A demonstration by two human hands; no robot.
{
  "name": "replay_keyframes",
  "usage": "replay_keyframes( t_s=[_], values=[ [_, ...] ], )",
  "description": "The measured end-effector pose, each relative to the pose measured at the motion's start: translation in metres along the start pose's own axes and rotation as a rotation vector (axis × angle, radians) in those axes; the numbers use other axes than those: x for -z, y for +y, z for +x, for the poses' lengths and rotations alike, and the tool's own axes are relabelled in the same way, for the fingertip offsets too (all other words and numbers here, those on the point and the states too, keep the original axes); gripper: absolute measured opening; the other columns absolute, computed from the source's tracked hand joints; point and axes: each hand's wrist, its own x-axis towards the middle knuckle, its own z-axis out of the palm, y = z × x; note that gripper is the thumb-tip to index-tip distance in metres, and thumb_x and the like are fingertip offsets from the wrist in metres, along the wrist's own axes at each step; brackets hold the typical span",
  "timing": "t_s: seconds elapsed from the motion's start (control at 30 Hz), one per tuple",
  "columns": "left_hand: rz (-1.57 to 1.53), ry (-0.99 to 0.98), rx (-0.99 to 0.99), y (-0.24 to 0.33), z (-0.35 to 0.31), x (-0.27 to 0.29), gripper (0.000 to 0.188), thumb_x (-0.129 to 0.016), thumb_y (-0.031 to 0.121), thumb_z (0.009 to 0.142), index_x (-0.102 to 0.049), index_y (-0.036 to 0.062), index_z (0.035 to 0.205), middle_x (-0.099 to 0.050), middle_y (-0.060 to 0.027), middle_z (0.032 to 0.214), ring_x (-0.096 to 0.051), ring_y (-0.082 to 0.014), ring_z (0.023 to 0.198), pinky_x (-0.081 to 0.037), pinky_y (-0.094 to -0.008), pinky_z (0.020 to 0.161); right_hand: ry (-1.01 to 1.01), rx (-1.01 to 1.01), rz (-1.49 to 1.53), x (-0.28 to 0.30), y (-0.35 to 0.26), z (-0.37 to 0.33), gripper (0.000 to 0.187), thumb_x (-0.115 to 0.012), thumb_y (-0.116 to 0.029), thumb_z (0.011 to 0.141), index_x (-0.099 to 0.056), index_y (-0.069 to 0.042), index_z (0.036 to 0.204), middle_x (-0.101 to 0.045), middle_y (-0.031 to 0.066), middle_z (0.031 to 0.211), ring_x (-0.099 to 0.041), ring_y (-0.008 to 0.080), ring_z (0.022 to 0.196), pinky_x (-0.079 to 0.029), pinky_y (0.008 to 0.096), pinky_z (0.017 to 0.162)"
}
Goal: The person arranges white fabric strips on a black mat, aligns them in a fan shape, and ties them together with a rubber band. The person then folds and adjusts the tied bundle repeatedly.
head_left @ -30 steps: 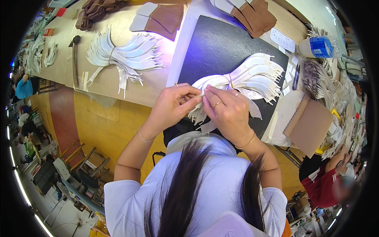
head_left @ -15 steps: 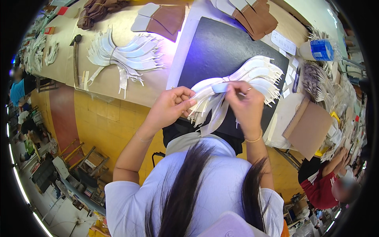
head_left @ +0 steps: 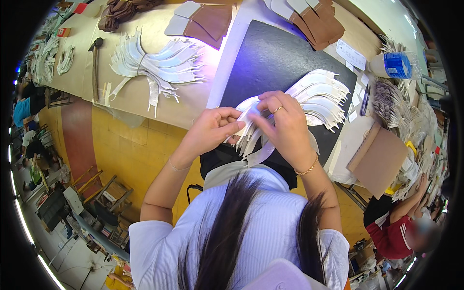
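A bundle of white, curved fabric strips (head_left: 321, 94) with ragged ends lies on a black mat (head_left: 270, 53) in front of me. My left hand (head_left: 216, 129) pinches strip ends at the bundle's left side between thumb and fingers. Above the bundle's middle, my right hand (head_left: 286, 126) has bent fingers and a blurred thumb against a pale strip close to the left hand. The bundle's middle is hidden behind that hand. Several strip ends hang over the mat's near edge.
Left on the table lie a second tied strip bundle (head_left: 159, 60) and a hammer (head_left: 95, 67). Brown and grey pieces (head_left: 205, 24) lie beyond. At right are a blue-labelled bottle (head_left: 394, 65), a pen (head_left: 365, 100) and a cardboard piece (head_left: 379, 162). Another person (head_left: 394, 237) in red works nearby.
My right hand has moved left, toward my left hand, with its fingers now over the bundle's middle. The pale strip it pinched has shifted left too. My left hand keeps its hold.
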Motion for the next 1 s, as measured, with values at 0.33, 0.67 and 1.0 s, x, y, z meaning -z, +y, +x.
replay_keyframes(
  t_s=[0.33,0.67,1.0],
  values=[
    [-0.042,-0.115,0.014,0.0,0.001,0.01,0.026,-0.064,0.015,0.1,-0.064,-0.006,0.116,-0.068,-0.0039,0.087,-0.064,-0.0075,0.072,-0.055,-0.0238,0.063,0.602,-0.38,0.564,0.009,0.054,0.004,0.012,-0.059,-0.008,0.102,-0.052,-0.005,0.093,-0.074,0.0149,0.106,-0.067,0.0141,0.087,-0.055,0.0266,0.074],
    [-0.096,-0.048,0.131,0.001,-0.006,0.009,0.03,-0.068,0.015,0.097,-0.063,-0.0038,0.12,-0.072,-0.0071,0.097,-0.071,-0.0116,0.082,-0.057,-0.0247,0.07,-0.139,-0.269,0.483,0.051,0.037,0.017,0.017,-0.077,-0.009,0.089,-0.062,-0.003,0.094,-0.065,0.0012,0.087,-0.058,0.009,0.071,-0.05,0.024,0.067],
    [-0.18,-0.034,0.094,-0.008,-0.001,0.014,0.027,-0.072,0.009,0.093,-0.065,-0.0059,0.115,-0.071,-0.007,0.089,-0.069,-0.0101,0.074,-0.056,-0.0222,0.061,-0.538,-0.437,0.518,0.022,0.011,0.044,0.014,-0.076,-0.013,0.09,-0.071,0.0,0.095,-0.069,0.0029,0.077,-0.063,0.0082,0.067,-0.051,0.0228,0.062]
  ],
)
